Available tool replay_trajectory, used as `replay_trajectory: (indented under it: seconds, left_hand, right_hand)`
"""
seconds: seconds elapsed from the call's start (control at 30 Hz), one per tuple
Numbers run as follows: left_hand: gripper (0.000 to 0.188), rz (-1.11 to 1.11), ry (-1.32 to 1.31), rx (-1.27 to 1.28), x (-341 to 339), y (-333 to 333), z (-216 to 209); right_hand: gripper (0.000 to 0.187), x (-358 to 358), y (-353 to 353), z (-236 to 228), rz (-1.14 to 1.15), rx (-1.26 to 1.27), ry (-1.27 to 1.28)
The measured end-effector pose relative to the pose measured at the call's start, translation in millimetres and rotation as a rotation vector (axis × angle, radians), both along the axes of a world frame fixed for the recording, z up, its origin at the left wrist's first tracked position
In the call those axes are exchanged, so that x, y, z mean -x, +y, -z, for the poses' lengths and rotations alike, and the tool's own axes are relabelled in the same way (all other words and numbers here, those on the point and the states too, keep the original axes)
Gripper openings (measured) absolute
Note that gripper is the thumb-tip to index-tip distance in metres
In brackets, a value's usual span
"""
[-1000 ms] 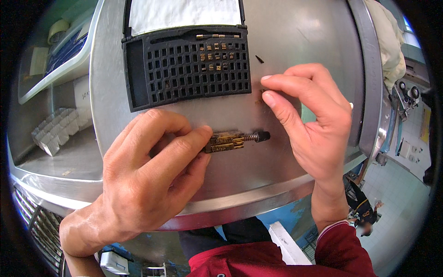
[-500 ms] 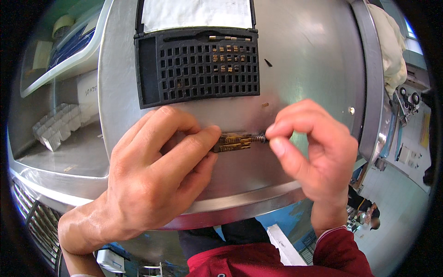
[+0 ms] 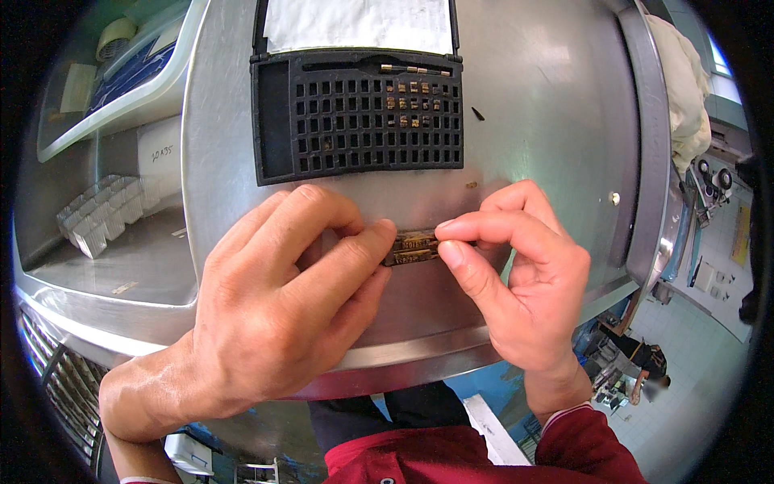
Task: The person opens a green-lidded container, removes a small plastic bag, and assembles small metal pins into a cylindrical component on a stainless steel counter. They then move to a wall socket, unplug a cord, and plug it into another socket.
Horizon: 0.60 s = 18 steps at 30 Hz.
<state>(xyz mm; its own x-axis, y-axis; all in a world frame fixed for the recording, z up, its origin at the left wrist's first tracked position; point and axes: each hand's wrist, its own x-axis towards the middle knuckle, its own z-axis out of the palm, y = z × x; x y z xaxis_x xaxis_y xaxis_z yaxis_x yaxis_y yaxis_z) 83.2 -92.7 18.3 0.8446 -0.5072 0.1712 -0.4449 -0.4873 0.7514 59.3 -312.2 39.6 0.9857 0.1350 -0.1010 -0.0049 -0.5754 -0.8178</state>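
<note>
Dark red top (image 3: 443, 460), small pale mark (image 3: 389, 481) in front. Right sleeve (image 3: 576, 446) matches, white edging (image 3: 566, 413). Dark trousers (image 3: 427, 411). Left hand (image 3: 278, 298), right hand (image 3: 524, 278) bare.

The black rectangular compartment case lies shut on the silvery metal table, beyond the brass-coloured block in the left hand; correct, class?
The case is open, not shut, as the head view shows; it does lie on the table, beyond the block in the left hand.
</note>
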Motion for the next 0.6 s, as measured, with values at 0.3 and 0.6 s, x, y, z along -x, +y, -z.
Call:
replay_trajectory:
  seconds: [0.3,0.6]
  left_hand:
    - [0.040,0.011,-0.014,0.016,-1,2,2]
    - [0.040,0.006,-0.028,0.027,0,1,3]
  right_hand:
    - [0.011,0,4,-1,0.087,0.004,0.007]
    - [0.014,-13,-5,-7,-0.037,0.079,0.032]
